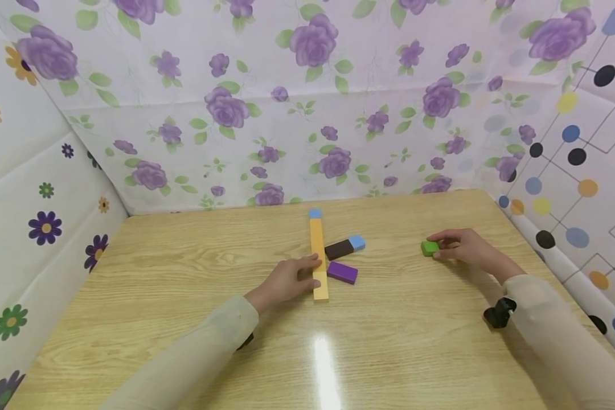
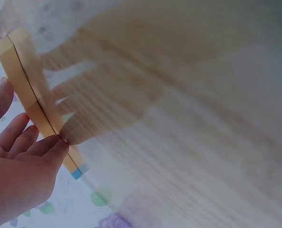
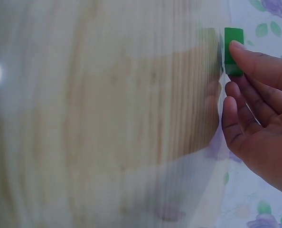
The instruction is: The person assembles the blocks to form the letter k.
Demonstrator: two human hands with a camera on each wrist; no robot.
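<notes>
A straight row (image 1: pixel 316 239) of an orange block, a pale yellow block and a small blue block at the far end lies on the table. My left hand (image 1: pixel 289 279) touches its left side with the thumb by the pale yellow part and the fingertips by the orange part. In the left wrist view the fingers (image 2: pixel 51 147) rest along the row's side. On the right, my right hand (image 1: pixel 463 249) pinches a green block (image 1: pixel 429 248) between thumb and fingers at table level. The right wrist view has the thumb flat on the green block (image 3: pixel 233 40).
Just right of the row lie a dark block (image 1: pixel 340 249) with a light blue block (image 1: pixel 357 243) at its end, and a purple block (image 1: pixel 342 273) nearer me. The wooden table (image 1: pixel 184 250) meets a floral cloth (image 1: pixel 266 114) behind, with patterned cloths at both sides.
</notes>
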